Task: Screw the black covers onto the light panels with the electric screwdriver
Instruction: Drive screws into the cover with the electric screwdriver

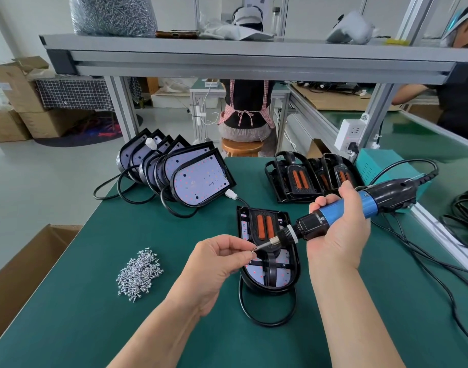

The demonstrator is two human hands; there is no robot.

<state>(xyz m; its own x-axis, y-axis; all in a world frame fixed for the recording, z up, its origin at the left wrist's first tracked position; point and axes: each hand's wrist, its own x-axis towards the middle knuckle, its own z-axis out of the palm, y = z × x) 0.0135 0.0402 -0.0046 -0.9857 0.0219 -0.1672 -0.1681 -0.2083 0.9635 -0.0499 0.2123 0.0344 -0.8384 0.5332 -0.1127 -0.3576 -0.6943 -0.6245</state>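
A light panel with a black cover [267, 248] on it lies flat on the green mat in front of me. My right hand [336, 229] grips the blue and black electric screwdriver [341, 211], held tilted, its bit pointing left over the cover. My left hand [222, 258] pinches a small screw [254, 250] at the bit's tip. A pile of silver screws [138, 272] lies to the left. Bare light panels [198, 176] lean in a row at the back left. Spare black covers [302, 176] are stacked at the back right.
The screwdriver's cable [413, 251] runs right to a teal power box [379, 163]. An open cardboard box [20, 269] sits off the table's left edge. A metal shelf [254, 57] hangs overhead. One person sits on a stool [241, 147] behind; another works at the far right.
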